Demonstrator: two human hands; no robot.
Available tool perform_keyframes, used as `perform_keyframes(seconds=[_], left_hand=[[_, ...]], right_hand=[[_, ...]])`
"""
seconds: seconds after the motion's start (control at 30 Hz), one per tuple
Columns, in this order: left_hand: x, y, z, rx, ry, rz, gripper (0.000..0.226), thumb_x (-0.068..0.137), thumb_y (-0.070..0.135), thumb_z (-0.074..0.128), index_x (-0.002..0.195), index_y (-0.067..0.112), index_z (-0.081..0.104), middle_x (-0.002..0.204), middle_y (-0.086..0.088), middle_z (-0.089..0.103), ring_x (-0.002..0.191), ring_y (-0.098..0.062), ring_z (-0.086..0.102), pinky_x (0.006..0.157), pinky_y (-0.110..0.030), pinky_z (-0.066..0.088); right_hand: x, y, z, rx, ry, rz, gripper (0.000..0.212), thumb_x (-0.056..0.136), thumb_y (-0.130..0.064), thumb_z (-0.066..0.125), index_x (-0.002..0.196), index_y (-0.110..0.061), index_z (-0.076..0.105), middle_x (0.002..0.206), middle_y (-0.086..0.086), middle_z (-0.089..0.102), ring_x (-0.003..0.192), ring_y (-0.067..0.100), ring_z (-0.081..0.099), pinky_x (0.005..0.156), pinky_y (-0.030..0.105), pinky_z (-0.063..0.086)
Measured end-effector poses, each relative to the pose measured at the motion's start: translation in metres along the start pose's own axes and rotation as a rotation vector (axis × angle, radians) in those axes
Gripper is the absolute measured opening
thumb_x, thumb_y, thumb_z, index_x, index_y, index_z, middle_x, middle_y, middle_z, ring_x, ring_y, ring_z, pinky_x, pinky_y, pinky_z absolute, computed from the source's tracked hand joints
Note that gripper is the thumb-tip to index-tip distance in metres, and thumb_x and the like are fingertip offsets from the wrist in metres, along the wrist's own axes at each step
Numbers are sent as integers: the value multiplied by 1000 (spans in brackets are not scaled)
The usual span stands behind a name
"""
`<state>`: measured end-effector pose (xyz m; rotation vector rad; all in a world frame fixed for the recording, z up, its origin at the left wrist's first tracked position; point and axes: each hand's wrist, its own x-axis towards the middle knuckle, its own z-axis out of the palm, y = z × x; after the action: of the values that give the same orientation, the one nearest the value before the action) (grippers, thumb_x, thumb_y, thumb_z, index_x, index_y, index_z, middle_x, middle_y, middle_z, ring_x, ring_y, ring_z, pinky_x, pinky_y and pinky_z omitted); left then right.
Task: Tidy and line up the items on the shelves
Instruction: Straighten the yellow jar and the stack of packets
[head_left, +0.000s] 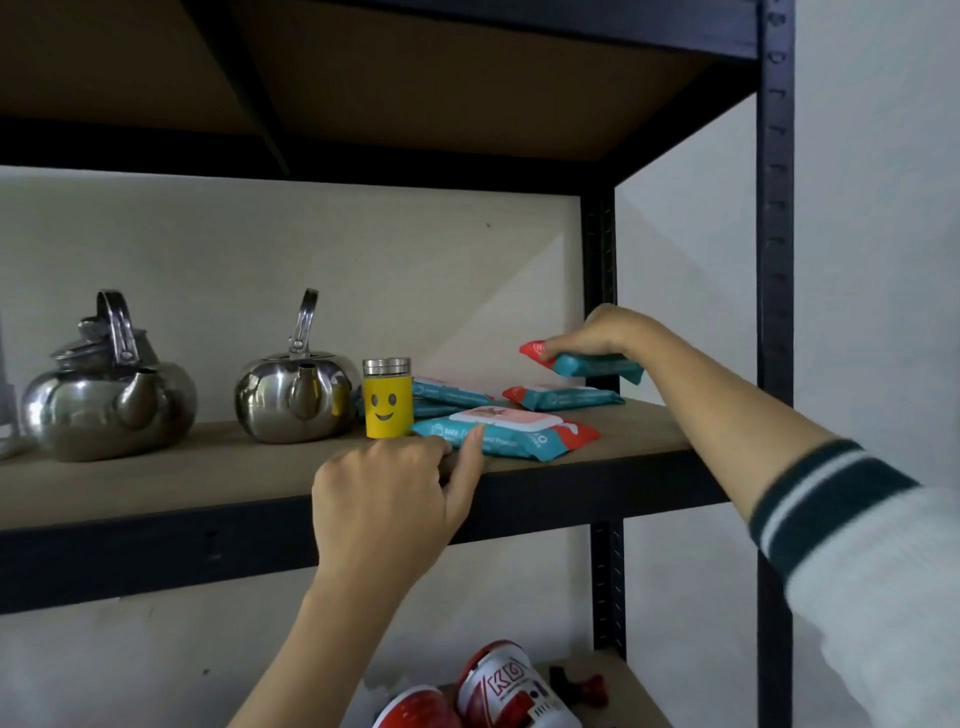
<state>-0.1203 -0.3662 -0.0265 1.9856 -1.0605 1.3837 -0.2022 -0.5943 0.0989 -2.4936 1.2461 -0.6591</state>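
— What sits on the shelf (208, 483)?
— Two steel kettles (111, 395) (296, 397), upright, at the left; a yellow smiley jar (388, 397) beside them.
— And the wipes?
— Teal packs: one flat at the front edge (511, 439), others behind (563, 397), one lifted clear (592, 365).

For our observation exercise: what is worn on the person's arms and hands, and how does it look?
The left hand and forearm are bare. The right hand is bare too; the right arm wears a white knitted sleeve pushed up the forearm, its cuff dark green with a white stripe.
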Motion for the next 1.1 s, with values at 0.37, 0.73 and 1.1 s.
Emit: perform_keyframes(seconds=[0.37,0.73,1.1], left_hand=[[0,-3,2,-4,25,15,58,92,54,34,47,23,53,40,10,39,36,-9,30,41,-18,15],[-1,-2,-2,-8,16,-3,56,91,52,36,46,23,53,39,8,38,35,-12,31,41,-19,17],[0,0,-6,-24,-21,-34,49,87,40,36,44,20,50,38,3,38,36,-14,26,46,-16,8]], right_hand=[[49,-17,56,-182,-86,189,114,51,-93,46,137,-18,44,139,10,48,121,34,46,102,46,37],[9,-35,33,-51,0,-155,111,72,-89,27,146,-7,28,151,17,31,136,36,34,110,48,31],[-78,-57,25,-469,-492,-415,81,78,-75,45,135,-17,45,125,5,55,107,21,57,92,37,50]])
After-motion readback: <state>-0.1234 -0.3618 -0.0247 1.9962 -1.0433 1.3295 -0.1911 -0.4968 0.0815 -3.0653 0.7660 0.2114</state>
